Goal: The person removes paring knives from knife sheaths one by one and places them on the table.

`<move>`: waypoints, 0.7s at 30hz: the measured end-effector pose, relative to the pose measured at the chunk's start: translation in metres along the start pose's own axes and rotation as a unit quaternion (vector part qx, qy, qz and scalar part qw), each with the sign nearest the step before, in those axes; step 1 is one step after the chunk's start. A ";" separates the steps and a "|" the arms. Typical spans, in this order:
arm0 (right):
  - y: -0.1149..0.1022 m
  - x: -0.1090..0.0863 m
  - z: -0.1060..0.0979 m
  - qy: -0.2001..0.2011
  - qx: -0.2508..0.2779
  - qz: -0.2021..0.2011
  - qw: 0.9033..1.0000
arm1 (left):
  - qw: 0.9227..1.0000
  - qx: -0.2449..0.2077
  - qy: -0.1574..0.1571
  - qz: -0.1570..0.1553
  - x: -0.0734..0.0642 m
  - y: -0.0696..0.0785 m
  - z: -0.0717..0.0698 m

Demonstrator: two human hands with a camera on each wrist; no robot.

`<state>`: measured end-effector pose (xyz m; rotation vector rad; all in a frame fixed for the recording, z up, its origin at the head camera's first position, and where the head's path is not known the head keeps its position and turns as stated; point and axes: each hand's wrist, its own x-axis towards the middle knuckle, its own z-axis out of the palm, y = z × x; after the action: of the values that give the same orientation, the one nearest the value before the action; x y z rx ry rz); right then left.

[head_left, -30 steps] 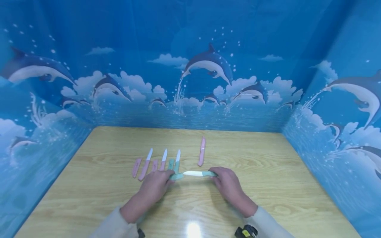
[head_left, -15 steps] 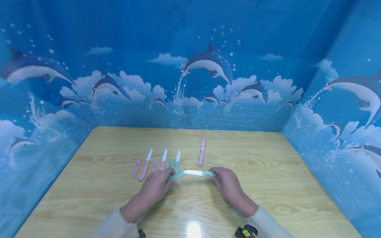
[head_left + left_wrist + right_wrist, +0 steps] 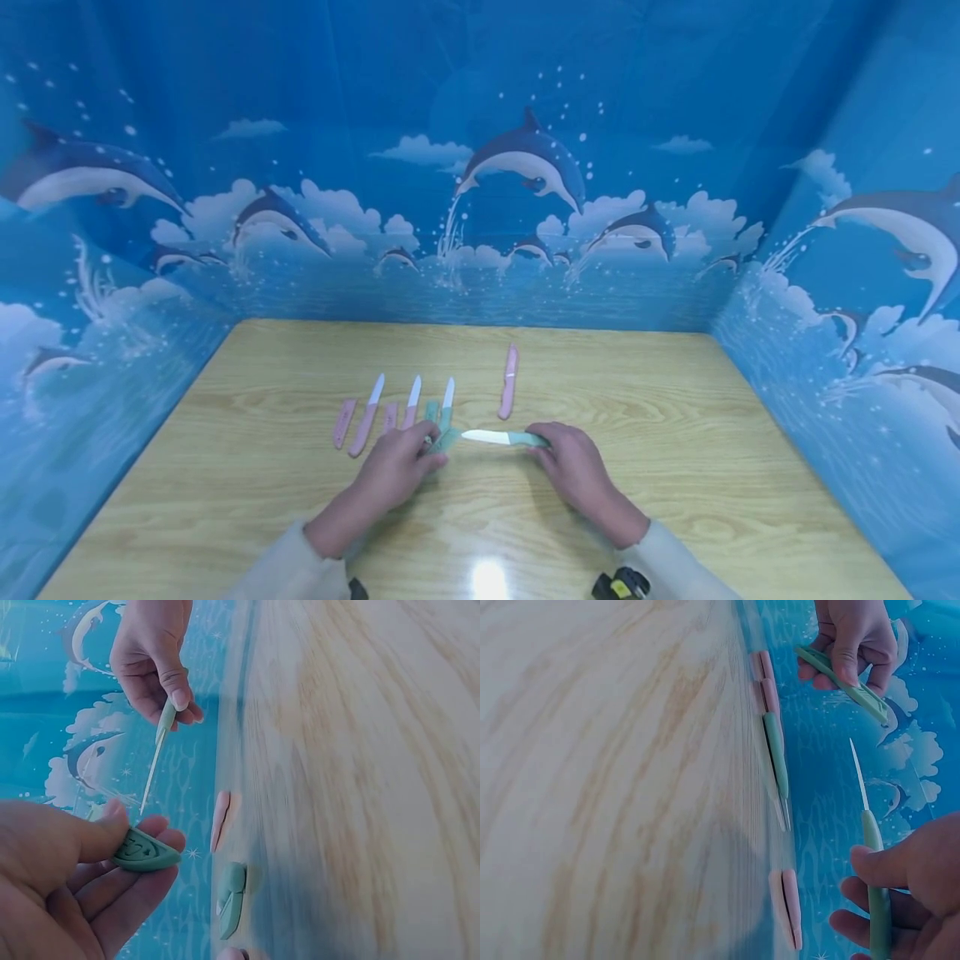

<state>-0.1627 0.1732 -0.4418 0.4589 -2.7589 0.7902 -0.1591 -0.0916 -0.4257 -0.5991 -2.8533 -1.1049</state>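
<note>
Between thumb and fingers, my left hand (image 3: pixel 393 467) pinches a green knife sheath (image 3: pixel 146 853) with a raised pattern on its side. Opposite it, my right hand (image 3: pixel 576 462) grips the green handle of a paring knife (image 3: pixel 486 437), whose white blade points left toward the sheath. Blade tip and sheath are apart, with a small gap in the head view. Both are held above the table. Just beyond the left hand lie another green knife (image 3: pixel 447 396) and a green sheath (image 3: pixel 431 409), partly hidden by that hand.
Left on the wooden table (image 3: pixel 660 400) lie two pink-handled knives, one nearer (image 3: pixel 363 429) and one farther right (image 3: pixel 416 392), with pink sheaths (image 3: pixel 344 423) beside them. A pink knife in its sheath (image 3: pixel 509 383) lies farther back. A dolphin-print curtain (image 3: pixel 480 283) borders the table.
My left hand has turned the green sheath from nearly level to a steeper slant, its end now pointing up and away from the blade tip. The right hand and knife have hardly moved.
</note>
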 end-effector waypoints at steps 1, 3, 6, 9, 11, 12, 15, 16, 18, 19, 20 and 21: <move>0.000 0.000 0.000 -0.001 0.001 0.001 1.000 | 1.000 -0.009 0.001 0.000 0.000 -0.001 0.000; 0.000 0.000 0.000 -0.001 0.002 0.001 1.000 | 1.000 -0.030 0.002 0.001 0.000 -0.002 0.000; 0.001 0.000 -0.001 0.000 0.004 0.004 1.000 | 0.999 -0.051 0.003 0.004 0.001 -0.002 0.001; 0.001 0.000 0.000 0.001 0.002 0.009 1.000 | 0.997 -0.081 -0.006 -0.003 0.002 -0.003 0.001; 0.002 0.000 0.000 0.001 0.000 0.011 1.000 | 0.992 -0.125 -0.021 -0.018 0.003 -0.004 0.001; 0.002 -0.001 0.000 0.000 0.000 0.013 1.000 | 0.986 -0.163 -0.033 -0.031 0.004 -0.004 0.001; 0.002 -0.001 0.000 -0.004 -0.004 0.017 1.000 | 0.950 -0.292 -0.074 -0.075 0.006 -0.006 -0.001; 0.003 -0.001 0.001 -0.005 -0.006 0.018 1.000 | 0.936 -0.331 -0.086 -0.087 0.006 -0.006 -0.001; 0.003 -0.001 0.001 -0.008 -0.007 0.021 1.000 | 0.910 -0.389 -0.105 -0.102 0.007 -0.008 -0.002; 0.003 -0.001 0.001 -0.009 -0.008 0.022 1.000 | 0.902 -0.404 -0.111 -0.105 0.008 -0.008 -0.002; 0.003 -0.001 0.001 -0.008 -0.008 0.022 1.000 | 0.897 -0.414 -0.115 -0.107 0.008 -0.009 -0.002; 0.003 0.000 0.001 -0.008 -0.009 0.023 1.000 | 0.893 -0.421 -0.118 -0.108 0.008 -0.009 -0.003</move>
<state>-0.1634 0.1752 -0.4437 0.4014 -2.7975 0.7737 -0.1703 -0.0962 -0.4280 -0.4375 -2.5283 -2.4933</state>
